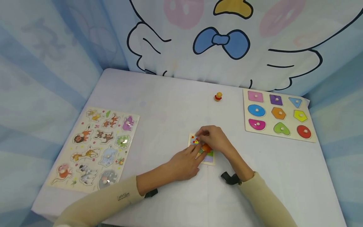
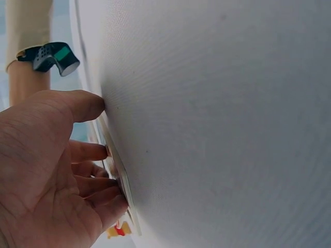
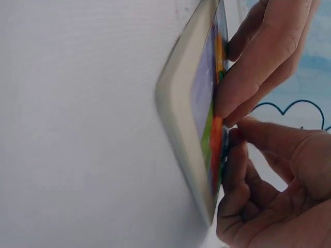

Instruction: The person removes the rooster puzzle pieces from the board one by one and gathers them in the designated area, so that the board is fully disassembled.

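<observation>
As the straight-fingered left hand half-hides a colourful rectangular board, the right hand pinches a red piece; cream puzzle boards flank them.

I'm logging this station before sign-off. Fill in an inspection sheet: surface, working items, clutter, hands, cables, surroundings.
Surface: white-covered table, lightly creased.
Working items: small puzzle board with a colourful picture, partly hidden by the hands.
Clutter: animal board at left; shape board at far right; small yellow-and-red figure beyond the puzzle board.
Left hand: left hand rests its extended fingers on the puzzle board.
Right hand: right hand pinches a small reddish piece at the board; its shape is hidden.
Cables: nothing seen.
Surroundings: pale blue curtain with a printed blue bow.
</observation>
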The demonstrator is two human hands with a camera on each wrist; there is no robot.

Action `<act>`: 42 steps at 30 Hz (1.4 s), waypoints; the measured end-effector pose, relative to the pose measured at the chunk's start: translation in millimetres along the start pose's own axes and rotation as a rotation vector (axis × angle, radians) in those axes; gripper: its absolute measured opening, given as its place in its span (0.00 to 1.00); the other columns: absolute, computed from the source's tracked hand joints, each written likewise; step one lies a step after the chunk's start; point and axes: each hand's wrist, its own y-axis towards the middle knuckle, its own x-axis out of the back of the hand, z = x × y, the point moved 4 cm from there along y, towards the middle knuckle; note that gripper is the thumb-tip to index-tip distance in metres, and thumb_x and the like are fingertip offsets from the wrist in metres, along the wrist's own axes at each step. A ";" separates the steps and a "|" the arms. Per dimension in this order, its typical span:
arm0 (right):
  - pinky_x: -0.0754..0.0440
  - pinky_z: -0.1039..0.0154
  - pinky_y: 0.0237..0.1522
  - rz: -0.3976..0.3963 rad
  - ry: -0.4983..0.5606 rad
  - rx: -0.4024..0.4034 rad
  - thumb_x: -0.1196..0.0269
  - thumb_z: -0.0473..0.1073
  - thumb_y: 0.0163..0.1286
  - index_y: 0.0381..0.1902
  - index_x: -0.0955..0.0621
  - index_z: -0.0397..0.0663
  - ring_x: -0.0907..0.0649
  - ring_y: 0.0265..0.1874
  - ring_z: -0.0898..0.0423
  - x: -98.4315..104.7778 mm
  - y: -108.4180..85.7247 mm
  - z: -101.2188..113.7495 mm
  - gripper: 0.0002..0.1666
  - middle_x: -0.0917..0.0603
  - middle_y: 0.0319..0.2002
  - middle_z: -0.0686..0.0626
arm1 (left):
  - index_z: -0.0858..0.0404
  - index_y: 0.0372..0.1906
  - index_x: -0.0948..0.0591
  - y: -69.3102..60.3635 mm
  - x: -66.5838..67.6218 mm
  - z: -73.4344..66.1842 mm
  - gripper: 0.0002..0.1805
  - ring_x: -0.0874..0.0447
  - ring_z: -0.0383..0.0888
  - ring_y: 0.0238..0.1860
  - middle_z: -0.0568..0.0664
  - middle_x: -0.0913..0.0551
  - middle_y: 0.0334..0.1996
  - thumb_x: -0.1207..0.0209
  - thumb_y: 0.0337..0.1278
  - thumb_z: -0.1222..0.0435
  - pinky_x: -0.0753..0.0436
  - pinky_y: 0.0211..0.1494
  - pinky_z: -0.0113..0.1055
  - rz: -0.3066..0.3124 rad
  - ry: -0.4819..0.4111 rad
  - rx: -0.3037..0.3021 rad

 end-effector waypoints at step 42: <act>0.21 0.61 0.44 -0.016 0.081 -0.208 0.30 0.43 0.64 0.40 0.11 0.47 0.19 0.42 0.49 86.5 -56.5 -104.7 0.08 0.12 0.39 0.49 | 0.60 0.73 0.34 1.7 0.5 -1.8 0.35 0.36 0.54 0.66 0.62 0.37 0.70 0.48 0.66 0.48 0.34 0.67 0.38 -0.007 0.017 0.013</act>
